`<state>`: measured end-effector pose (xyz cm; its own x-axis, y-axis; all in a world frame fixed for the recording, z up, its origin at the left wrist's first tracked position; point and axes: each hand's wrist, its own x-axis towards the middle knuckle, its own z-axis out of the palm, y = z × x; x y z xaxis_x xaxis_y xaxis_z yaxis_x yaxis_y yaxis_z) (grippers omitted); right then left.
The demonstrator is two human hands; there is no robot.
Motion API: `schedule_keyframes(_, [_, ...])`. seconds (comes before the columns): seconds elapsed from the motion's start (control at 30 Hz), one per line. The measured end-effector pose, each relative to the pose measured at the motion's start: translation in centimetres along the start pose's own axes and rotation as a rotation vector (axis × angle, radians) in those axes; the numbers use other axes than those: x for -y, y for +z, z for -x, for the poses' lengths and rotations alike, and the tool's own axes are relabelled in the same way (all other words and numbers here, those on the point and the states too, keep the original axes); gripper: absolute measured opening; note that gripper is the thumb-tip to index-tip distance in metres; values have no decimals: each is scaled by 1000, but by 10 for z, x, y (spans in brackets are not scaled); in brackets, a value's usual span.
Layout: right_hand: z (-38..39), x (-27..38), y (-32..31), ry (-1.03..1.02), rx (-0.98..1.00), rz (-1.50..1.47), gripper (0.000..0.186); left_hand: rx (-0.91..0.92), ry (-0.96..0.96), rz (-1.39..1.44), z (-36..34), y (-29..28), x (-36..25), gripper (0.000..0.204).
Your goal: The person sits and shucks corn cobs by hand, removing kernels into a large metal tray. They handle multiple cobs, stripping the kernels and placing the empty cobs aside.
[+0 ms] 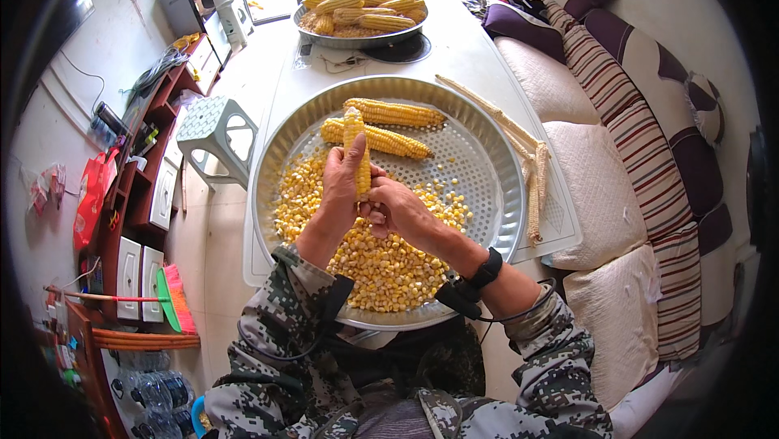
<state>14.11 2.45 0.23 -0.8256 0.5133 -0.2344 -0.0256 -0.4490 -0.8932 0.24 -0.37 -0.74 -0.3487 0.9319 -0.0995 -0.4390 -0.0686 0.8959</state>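
Note:
My left hand [339,183] is closed round an upright corn cob [354,132], its thumb lying along the kernels. At the cob's lower end, the fingers of my right hand [398,210] are curled against it. Both hands are above a wide round metal pan [510,187] with a perforated bottom. Loose yellow kernels [381,273] cover the pan's near and left parts. Toward the pan's far side lie two more cobs [398,112] with kernels on them. What my right fingertips press on is partly hidden.
Several stripped cobs [534,187] lie on the white table [268,114] right of the pan. Farther back stands a second pan [361,40] heaped with corn. A grey plastic stool [215,135] is at the left, a cushioned sofa [596,187] along the right. A broom [174,301] is at lower left.

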Motion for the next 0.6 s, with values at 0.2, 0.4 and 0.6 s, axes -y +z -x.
schedule_keyframes(0.2, [-5, -16, -1, -115, -68, 260, 21, -1, 42, -18, -5, 4, 10, 56])
schedule_keyframes(0.4, [6, 7, 5, -1, 34, -1, 22, 17, 5, -18, -1, 0, 3, 56])
schedule_keyframes(0.6, [3, -3, -6, 47, 15, 21, 16, 27, -3, -12, -2, 3, 5, 55])
